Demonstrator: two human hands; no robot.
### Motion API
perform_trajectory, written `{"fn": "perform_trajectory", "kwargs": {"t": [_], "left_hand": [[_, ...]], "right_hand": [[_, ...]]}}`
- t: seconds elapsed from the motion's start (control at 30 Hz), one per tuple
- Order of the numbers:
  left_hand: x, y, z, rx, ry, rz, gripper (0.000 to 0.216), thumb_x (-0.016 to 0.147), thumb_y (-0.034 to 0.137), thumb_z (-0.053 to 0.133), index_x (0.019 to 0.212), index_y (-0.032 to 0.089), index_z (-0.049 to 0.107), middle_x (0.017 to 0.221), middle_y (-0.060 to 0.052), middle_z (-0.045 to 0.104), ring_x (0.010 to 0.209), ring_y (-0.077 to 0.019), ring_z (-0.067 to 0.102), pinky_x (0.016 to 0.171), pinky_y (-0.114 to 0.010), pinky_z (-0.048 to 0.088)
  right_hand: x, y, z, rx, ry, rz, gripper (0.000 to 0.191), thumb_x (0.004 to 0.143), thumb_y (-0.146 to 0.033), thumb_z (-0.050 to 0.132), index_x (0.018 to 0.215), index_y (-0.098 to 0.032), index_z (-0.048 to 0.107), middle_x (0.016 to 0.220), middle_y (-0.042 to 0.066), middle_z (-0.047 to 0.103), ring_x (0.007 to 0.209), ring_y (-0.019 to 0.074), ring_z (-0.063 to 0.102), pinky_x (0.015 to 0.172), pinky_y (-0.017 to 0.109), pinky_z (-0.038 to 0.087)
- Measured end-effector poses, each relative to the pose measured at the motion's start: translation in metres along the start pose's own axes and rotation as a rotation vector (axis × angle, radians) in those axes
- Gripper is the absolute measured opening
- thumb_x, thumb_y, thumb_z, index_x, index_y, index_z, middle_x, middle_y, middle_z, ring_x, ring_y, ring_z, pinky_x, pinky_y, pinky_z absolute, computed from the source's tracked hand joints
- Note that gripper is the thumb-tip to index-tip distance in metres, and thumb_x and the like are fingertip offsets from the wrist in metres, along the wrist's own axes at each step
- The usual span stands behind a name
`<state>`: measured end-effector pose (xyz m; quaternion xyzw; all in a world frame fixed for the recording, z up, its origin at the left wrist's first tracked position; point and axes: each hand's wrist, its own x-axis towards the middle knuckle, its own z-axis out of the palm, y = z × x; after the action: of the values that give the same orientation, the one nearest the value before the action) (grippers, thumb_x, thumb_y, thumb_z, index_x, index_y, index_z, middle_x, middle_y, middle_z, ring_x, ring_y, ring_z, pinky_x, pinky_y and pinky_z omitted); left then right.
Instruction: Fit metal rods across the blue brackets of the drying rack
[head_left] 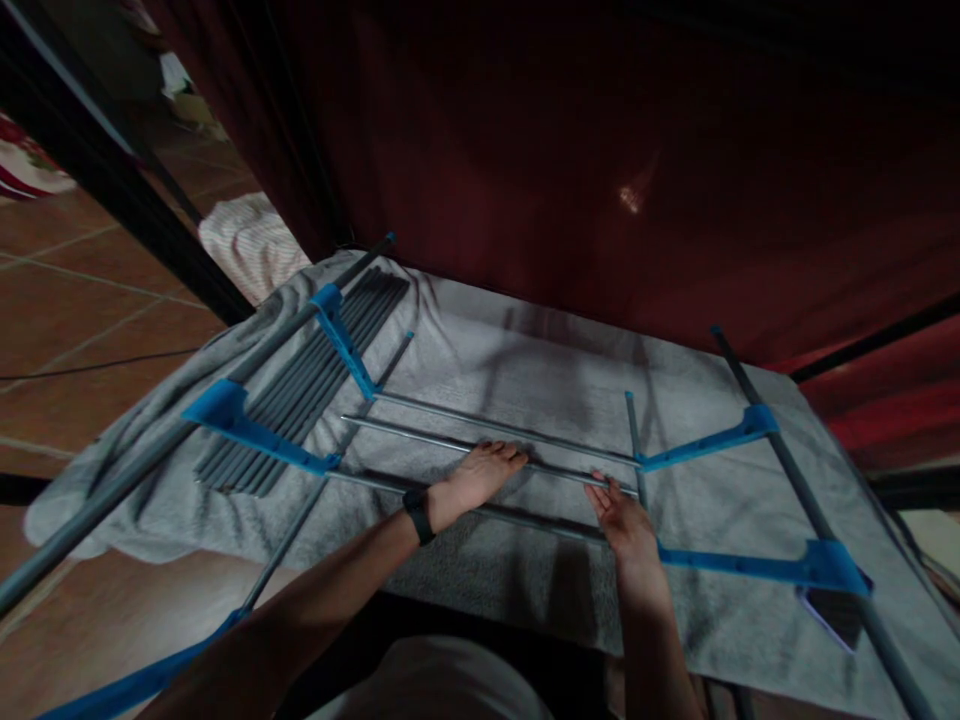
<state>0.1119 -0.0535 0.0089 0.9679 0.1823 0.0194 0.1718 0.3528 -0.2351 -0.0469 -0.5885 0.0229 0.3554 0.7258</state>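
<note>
the thin rod (409, 432) runs left to right between two bars (450, 414); the left hand (487, 472) curls around its middle, the right (621, 515), nearer its right end, pinches it.

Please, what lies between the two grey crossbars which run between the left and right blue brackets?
In the head view, a thin metal rod lies between them, with the left hand over it and the right hand at its right end.

Qty: 5 blue brkts (731, 563), 3 crosswise rods (506, 428), 1 watch (418, 516), 1 phone (834, 615).
</note>
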Motion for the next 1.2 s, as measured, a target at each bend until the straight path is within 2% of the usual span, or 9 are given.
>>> {"fn": "perform_trajectory", "kwargs": {"t": [0.13,0.23,0.33,0.5,0.67,0.8,0.97,1.2], "left_hand": [[-0.002,0.002,-0.002,0.030,-0.007,0.001,0.052,0.101,0.006,0.051,0.146,0.027,0.065,0.143,-0.011,0.073,0.130,-0.0275,0.068,0.111,-0.045,0.050],[-0.002,0.005,-0.003,0.047,0.009,-0.006,0.051,0.100,0.005,0.052,0.145,0.026,0.066,0.138,-0.012,0.074,0.126,-0.0275,0.070,0.106,-0.042,0.051],[-0.001,0.008,-0.006,0.074,-0.008,0.003,0.050,0.100,0.003,0.052,0.143,0.023,0.066,0.132,-0.012,0.076,0.121,-0.0262,0.071,0.101,-0.039,0.052],[-0.001,0.011,-0.008,0.121,-0.029,0.039,0.040,0.102,0.006,0.052,0.135,0.023,0.069,0.127,-0.011,0.076,0.117,-0.0250,0.072,0.097,-0.037,0.051],[-0.002,0.013,-0.006,0.125,-0.001,0.064,0.036,0.102,0.007,0.056,0.130,0.024,0.070,0.126,-0.010,0.076,0.115,-0.0237,0.072,0.097,-0.036,0.051],[-0.003,0.013,-0.002,0.190,0.025,0.092,0.038,0.102,0.006,0.055,0.133,0.023,0.069,0.126,-0.010,0.075,0.116,-0.0242,0.071,0.099,-0.037,0.051],[-0.004,0.010,0.004,0.252,0.046,0.125,0.043,0.101,0.006,0.057,0.141,0.021,0.063,0.127,-0.011,0.075,0.112,-0.0226,0.072,0.094,-0.036,0.052],[-0.004,0.008,0.007,0.298,0.060,0.138,0.046,0.102,0.005,0.055,0.145,0.020,0.060,0.125,-0.010,0.075,0.110,-0.0220,0.071,0.092,-0.035,0.051]], "right_hand": [[0.006,0.003,-0.005,-0.014,-0.014,-0.013,0.007,0.074,-0.027,0.075,0.077,-0.026,0.069,0.096,0.006,0.080,0.104,0.0253,0.076,0.102,0.049,0.063],[0.008,0.003,-0.008,-0.033,-0.011,-0.004,0.003,0.079,-0.026,0.068,0.081,-0.026,0.070,0.100,0.007,0.080,0.108,0.0254,0.074,0.107,0.052,0.060],[0.008,-0.001,-0.006,-0.055,0.004,0.028,0.013,0.082,-0.024,0.060,0.085,-0.027,0.072,0.102,0.007,0.080,0.109,0.0248,0.073,0.110,0.053,0.058],[0.003,-0.006,-0.001,-0.093,0.009,-0.019,0.011,0.075,-0.027,0.066,0.084,-0.028,0.072,0.101,0.007,0.079,0.108,0.0251,0.074,0.105,0.047,0.061],[0.000,-0.006,-0.001,-0.093,-0.017,-0.013,0.012,0.076,-0.029,0.065,0.084,-0.029,0.073,0.102,0.007,0.080,0.106,0.0243,0.074,0.102,0.044,0.062],[0.004,-0.004,-0.004,-0.073,0.005,-0.007,0.005,0.076,-0.027,0.070,0.080,-0.028,0.071,0.097,0.006,0.079,0.106,0.0241,0.074,0.103,0.045,0.062],[0.010,0.000,-0.009,-0.015,0.007,0.028,0.008,0.076,-0.022,0.075,0.082,-0.026,0.070,0.092,0.004,0.078,0.097,0.0220,0.075,0.099,0.044,0.063],[0.011,-0.002,-0.007,0.019,0.059,0.097,0.009,0.082,-0.020,0.067,0.080,-0.027,0.072,0.094,0.004,0.079,0.099,0.0191,0.076,0.088,0.036,0.066]]}}
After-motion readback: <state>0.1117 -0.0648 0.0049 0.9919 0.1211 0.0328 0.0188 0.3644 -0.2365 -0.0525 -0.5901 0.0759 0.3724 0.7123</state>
